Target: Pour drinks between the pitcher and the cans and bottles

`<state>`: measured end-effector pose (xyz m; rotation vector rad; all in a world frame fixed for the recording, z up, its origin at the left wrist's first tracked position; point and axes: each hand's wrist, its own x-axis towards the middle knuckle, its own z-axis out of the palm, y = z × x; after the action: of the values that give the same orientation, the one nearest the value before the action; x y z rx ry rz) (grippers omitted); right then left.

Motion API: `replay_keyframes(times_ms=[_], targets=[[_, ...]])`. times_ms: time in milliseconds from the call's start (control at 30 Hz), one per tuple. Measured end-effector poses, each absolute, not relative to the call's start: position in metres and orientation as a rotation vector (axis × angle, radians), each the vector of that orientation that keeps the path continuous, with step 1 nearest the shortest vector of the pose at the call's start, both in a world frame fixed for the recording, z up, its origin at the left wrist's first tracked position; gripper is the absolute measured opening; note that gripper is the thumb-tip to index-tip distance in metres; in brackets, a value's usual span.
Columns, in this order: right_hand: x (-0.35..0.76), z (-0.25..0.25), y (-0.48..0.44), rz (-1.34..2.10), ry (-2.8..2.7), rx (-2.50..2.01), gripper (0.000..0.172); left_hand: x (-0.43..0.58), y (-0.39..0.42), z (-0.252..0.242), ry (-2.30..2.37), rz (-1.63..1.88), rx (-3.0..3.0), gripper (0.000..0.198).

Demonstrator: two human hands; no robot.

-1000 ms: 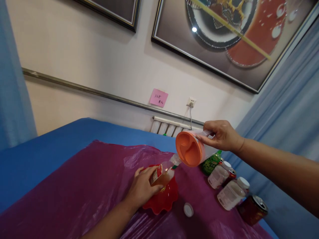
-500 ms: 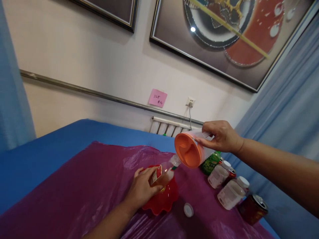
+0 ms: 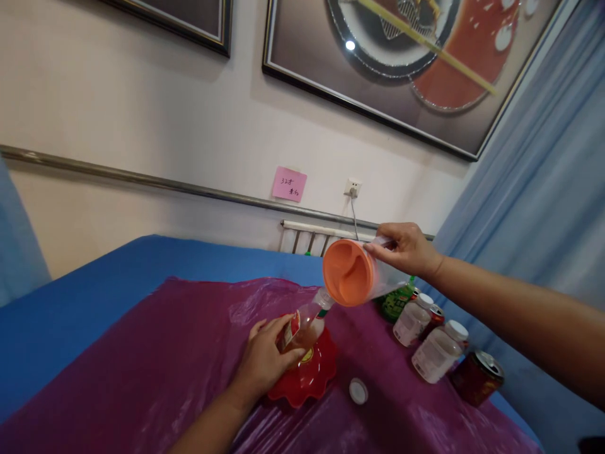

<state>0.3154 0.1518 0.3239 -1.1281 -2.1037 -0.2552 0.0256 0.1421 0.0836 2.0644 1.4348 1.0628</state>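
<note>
My left hand [image 3: 267, 356] is wrapped round a clear bottle [image 3: 309, 325] with a red and white label, which leans to the right above a red scalloped plate [image 3: 302, 388]. Amber-looking liquid shows in the bottle's lower part. With my right hand [image 3: 401, 249] I grip the handle of a clear pitcher [image 3: 385, 280] with an orange lid [image 3: 348, 272]. The pitcher is tipped left, its lid side close to the bottle's open mouth. Whether liquid runs between them I cannot tell.
A white cap [image 3: 358, 391] lies on the purple plastic sheet [image 3: 189, 353] over the blue table [image 3: 155, 252]. To the right stand a green bottle [image 3: 397, 302], two white-capped jars [image 3: 438, 353] and several cans, one dark red [image 3: 478, 378]. A blue curtain [image 3: 534, 189] hangs beyond them.
The camera view has shifted slightly. The pitcher has turned a little, its lid edge still close to the bottle mouth. Both hands keep their holds, and the bottle stands somewhat more upright.
</note>
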Motion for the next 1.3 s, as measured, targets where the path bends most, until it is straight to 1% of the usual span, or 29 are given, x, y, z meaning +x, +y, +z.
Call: replay_keyframes(times_ms=[100, 200, 333, 433, 500, 567, 700, 800, 900, 1000, 1133, 1200, 1300], targets=[[0.328, 0.302, 0.171, -0.036, -1.711, -1.225, 0.054, 0.025, 0.145, 0.081, 1.482, 1.11, 2.009, 0.06], [0.335, 0.263, 0.19, 0.026, -1.442, -1.251, 0.061, 0.024, 0.145, 0.082, 1.502, 1.152, 1.96, 0.06], [0.321, 0.197, 0.205, 0.198, -1.199, -1.261, 0.064, 0.024, 0.144, 0.083, 1.458, 1.22, 1.903, 0.061], [0.304, 0.153, 0.21, 0.303, -1.079, -1.248, 0.066, 0.025, 0.143, 0.084, 1.364, 1.249, 1.809, 0.069], [0.296, 0.132, 0.21, 0.348, -1.023, -1.24, 0.066, 0.026, 0.141, 0.088, 1.296, 1.245, 1.757, 0.074], [0.294, 0.118, 0.209, 0.38, -0.994, -1.237, 0.065, 0.027, 0.138, 0.092, 1.269, 1.238, 1.731, 0.072], [0.3, 0.108, 0.206, 0.407, -1.006, -1.244, 0.062, 0.029, 0.137, 0.098, 1.305, 1.212, 1.746, 0.059], [0.309, 0.111, 0.206, 0.399, -1.051, -1.274, 0.058, 0.03, 0.139, 0.096, 1.346, 1.208, 1.77, 0.059], [0.323, 0.114, 0.198, 0.341, -1.077, -1.34, 0.049, 0.032, 0.141, 0.095, 1.382, 1.206, 1.779, 0.061], [0.332, 0.108, 0.165, 0.292, -1.123, -1.419, 0.042, 0.034, 0.142, 0.098, 1.402, 1.204, 1.785, 0.06], [0.324, 0.084, 0.088, 0.423, -1.414, -1.484, 0.023, 0.036, 0.14, 0.101, 1.424, 1.241, 1.8, 0.059], [0.315, 0.072, 0.055, 0.474, -1.596, -1.53, 0.022, 0.036, 0.14, 0.1, 1.427, 1.247, 1.826, 0.06], [0.306, 0.06, 0.031, 0.453, -1.89, -1.694, 0.033, 0.034, 0.141, 0.097, 1.415, 1.261, 1.857, 0.061]])
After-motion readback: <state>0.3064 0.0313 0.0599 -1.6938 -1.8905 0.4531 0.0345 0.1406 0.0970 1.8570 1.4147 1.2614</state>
